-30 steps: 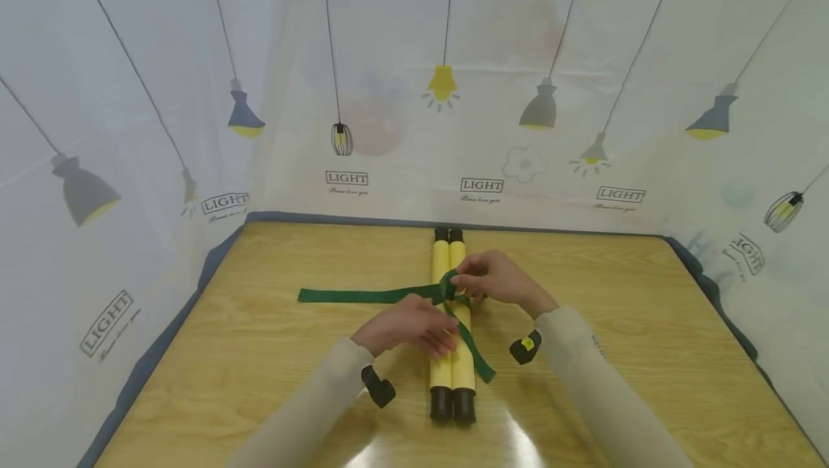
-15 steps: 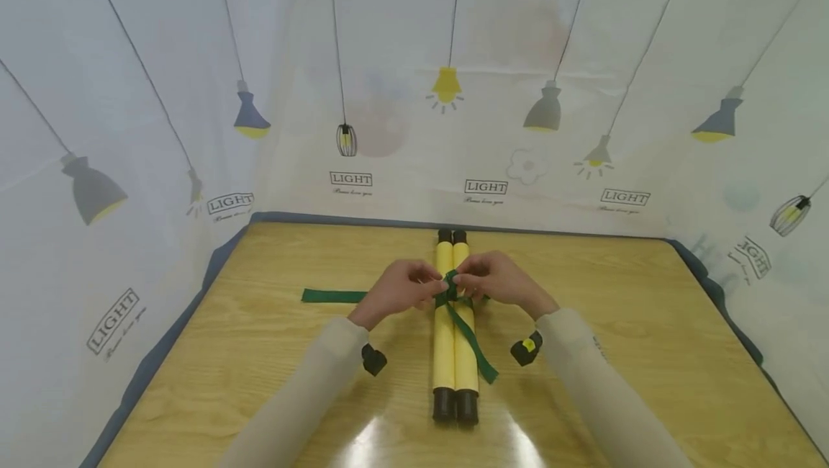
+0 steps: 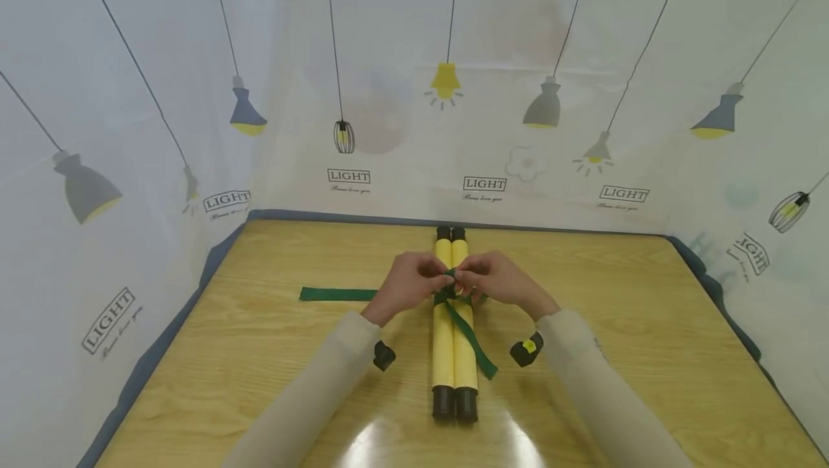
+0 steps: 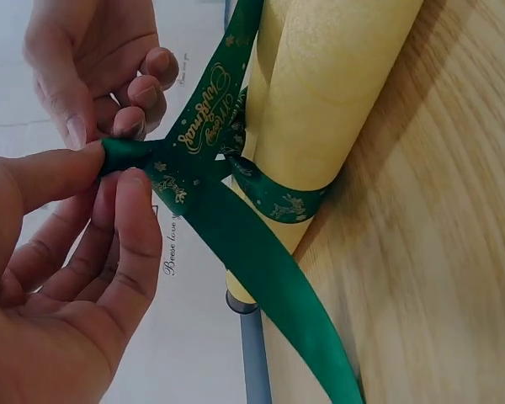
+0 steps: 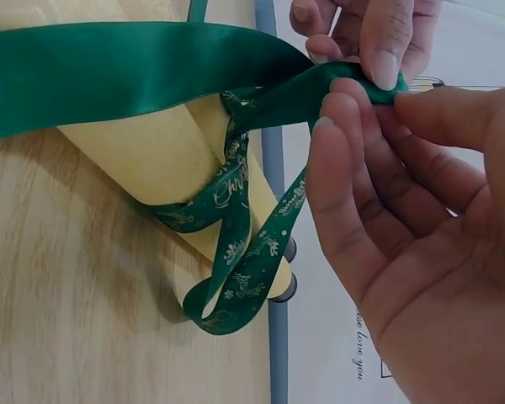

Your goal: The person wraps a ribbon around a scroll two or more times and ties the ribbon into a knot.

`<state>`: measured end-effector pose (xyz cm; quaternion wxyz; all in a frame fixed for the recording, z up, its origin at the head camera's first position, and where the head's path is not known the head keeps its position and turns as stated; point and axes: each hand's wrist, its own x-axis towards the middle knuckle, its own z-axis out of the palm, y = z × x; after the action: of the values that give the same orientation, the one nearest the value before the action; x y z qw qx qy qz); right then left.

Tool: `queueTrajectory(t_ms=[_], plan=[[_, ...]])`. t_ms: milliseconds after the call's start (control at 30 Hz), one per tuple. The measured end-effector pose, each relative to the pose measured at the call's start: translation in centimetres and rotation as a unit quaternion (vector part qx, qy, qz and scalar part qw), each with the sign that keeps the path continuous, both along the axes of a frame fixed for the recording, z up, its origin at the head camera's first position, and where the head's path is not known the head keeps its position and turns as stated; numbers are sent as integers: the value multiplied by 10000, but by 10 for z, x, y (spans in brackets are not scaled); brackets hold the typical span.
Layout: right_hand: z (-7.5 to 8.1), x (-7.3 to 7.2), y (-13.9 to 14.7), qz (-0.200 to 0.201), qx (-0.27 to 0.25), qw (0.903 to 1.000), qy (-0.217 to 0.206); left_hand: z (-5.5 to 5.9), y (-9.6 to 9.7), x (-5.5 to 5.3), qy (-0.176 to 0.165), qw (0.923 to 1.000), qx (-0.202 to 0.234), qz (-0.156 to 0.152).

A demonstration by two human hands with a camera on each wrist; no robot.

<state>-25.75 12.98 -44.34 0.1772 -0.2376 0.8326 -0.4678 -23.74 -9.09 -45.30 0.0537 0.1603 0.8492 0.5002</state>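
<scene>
Two yellow tubes with black end caps (image 3: pixel 453 345) lie side by side on the table, pointing away from me. A green ribbon (image 4: pixel 261 269) with gold Christmas print is wrapped around them, crossing on top. Above the crossing, my left hand (image 3: pixel 408 282) pinches a folded bit of the ribbon between thumb and fingers. My right hand (image 3: pixel 499 281) pinches the same raised fold from the other side, fingertips meeting the left ones. In the right wrist view, a printed loop of the ribbon (image 5: pixel 236 295) hangs below the right fingers (image 5: pixel 341 194). Fingertips partly hide the fold.
One ribbon tail lies out to the left on the wooden table (image 3: pixel 272 353); another slants over the tubes toward the near right. A white cloth (image 3: pixel 414 151) printed with lamps stands behind and at both sides. Black wrist cameras (image 3: pixel 526 349) sit below both sleeves.
My left hand has risen from over the tubes to the ribbon crossing and taken hold of the fold beside the right fingers. The right hand stays nearly in place, pinching the ribbon.
</scene>
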Motion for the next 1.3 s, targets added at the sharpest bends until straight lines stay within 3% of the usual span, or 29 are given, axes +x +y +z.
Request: queueTrajectory(t_ms=[133, 333, 567, 733, 1000, 1300], plan=[[0, 0, 4, -123, 46, 9999, 24, 0, -3, 0, 169, 9998, 36, 27], [-1, 5, 14, -157, 189, 9995, 202, -1, -9, -1, 32, 9997, 187, 119], [-15, 25, 25, 79, 911, 9953, 329, -3, -14, -3, -147, 9994, 260, 147], [-24, 42, 23, 357, 1304, 9907, 156, -3, -16, -2, -157, 9994, 279, 157], [-40, 55, 25, 676, 897, 9936, -135, -1, -16, -3, -229, 9991, 269, 216], [-46, 57, 44, 604, 859, 9944, 103, -3, -19, -5, -364, 9987, 212, 279]])
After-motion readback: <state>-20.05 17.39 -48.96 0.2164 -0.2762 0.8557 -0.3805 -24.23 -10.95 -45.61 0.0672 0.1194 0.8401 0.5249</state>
